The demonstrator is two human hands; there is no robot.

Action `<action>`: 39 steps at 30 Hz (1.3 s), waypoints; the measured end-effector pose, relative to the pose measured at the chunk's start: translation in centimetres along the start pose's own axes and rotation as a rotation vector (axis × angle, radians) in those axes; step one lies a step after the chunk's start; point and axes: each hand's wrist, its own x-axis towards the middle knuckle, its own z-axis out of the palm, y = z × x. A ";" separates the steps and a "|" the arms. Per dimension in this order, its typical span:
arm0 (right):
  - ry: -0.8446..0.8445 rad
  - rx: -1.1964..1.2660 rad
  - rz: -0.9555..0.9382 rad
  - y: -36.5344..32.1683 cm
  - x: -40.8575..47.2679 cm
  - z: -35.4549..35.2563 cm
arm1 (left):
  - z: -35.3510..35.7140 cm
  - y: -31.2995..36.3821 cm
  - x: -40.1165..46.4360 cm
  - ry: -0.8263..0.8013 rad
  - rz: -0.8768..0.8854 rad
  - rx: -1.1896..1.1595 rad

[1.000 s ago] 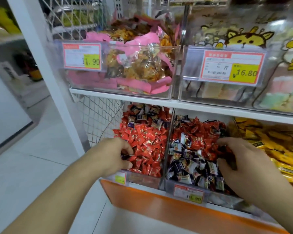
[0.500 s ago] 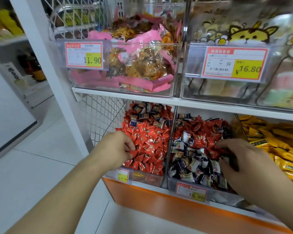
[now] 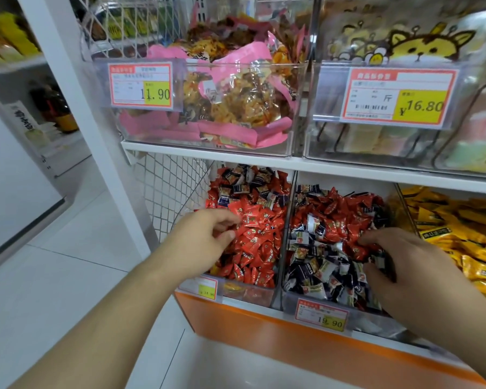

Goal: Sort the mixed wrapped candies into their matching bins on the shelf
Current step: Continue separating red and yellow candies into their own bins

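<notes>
Two clear bins sit side by side on the lower shelf. The left bin (image 3: 247,290) holds mostly red wrapped candies (image 3: 253,234), with dark blue ones (image 3: 244,186) heaped at its back. The middle bin (image 3: 289,300) holds dark blue-and-white candies (image 3: 320,270) in front and red ones (image 3: 340,211) behind. My left hand (image 3: 205,237) hovers over the left bin's red candies, fingers loosely curled, tips touching the pile, nothing visible in it. My right hand (image 3: 404,265) is in the middle bin, its fingers curled into the candies; a dark wrapper shows under the palm.
A third bin of yellow packets (image 3: 455,234) stands to the right. Above, clear bins hold pink snack bags (image 3: 236,108) and pastel sweets (image 3: 404,141). The white shelf edge (image 3: 292,164) overhangs the lower bins. An orange base panel (image 3: 264,332) runs below, and a white post (image 3: 96,122) stands left.
My left hand moved deeper over the left bin, and the dark candy it pinched a second ago is out of sight. My right hand stayed in the middle bin.
</notes>
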 end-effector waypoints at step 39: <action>0.060 0.079 -0.112 -0.3 -0.5 -0.7 | -2.3 4.5 -2.7 0.064 -0.201 -0.544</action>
